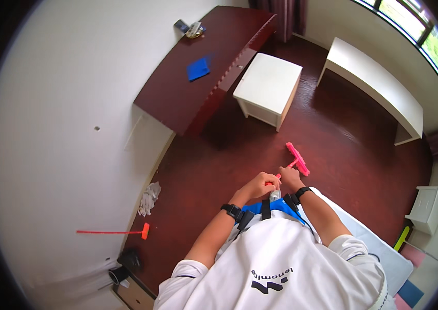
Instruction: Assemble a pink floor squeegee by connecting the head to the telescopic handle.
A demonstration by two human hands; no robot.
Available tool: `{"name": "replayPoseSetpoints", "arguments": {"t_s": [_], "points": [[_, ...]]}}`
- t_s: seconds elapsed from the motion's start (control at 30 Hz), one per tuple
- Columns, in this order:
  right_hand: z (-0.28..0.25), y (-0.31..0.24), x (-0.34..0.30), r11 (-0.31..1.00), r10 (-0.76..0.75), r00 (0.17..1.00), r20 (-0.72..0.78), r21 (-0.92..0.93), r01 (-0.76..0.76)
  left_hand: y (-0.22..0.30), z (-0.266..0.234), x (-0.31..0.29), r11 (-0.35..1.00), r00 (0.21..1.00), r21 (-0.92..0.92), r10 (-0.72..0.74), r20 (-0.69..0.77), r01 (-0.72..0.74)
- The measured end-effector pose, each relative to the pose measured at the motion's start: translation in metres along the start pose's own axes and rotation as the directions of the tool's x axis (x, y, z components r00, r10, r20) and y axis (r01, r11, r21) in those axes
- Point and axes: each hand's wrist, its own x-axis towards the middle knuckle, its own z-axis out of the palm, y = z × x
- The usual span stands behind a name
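Note:
Close in front of my waist, both hands are closed on the handle of a pink T-shaped cleaning brush (298, 159). My left hand (260, 186) wraps the end of the handle nearest my body. Just beyond it, my right hand (291, 178) grips the handle closer to the brush head. The head is a bright pink, fuzzy-looking bar, tilted above the dark red wooden floor (219, 175). A short piece of pink handle shows between the two hands. Part of a shoe (274, 196) is visible right below the hands.
A dark red desk (167, 98) bears a blue cloth (198, 69). Beyond are a white stool-like table (268, 82) and a white bench-like desk (379, 77). Crumpled paper (149, 199) and a red broom (145, 231) lie by the left wall. A mattress (363, 232) is at my right.

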Motion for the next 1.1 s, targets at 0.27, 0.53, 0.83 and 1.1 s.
{"name": "replayPoseSetpoints", "arguments": {"t_s": [0.27, 0.53, 0.83, 1.1], "points": [[-0.016, 0.102, -0.034, 0.942, 0.316, 0.941, -0.12, 0.157, -0.296, -0.003, 0.04, 0.122, 1.0, 0.941, -0.013, 0.027, 0.337, -0.023], [-0.035, 0.169, -0.053, 0.794, 0.581, 0.795, -0.175, 0.337, -0.506, 0.002, 0.073, 0.233, 1.0, 0.738, 0.025, -0.02, 0.674, 0.004], [-0.058, 0.235, -0.043, 0.624, 0.736, 0.671, -0.093, 0.479, -0.618, 0.001, 0.097, 0.342, 0.998, 0.662, 0.052, -0.008, 0.749, -0.047], [-0.121, 0.272, 0.007, 0.563, 0.739, 0.668, -0.088, 0.626, -0.54, 0.042, 0.078, 0.434, 1.0, 0.618, 0.03, -0.023, 0.786, -0.001]]}}
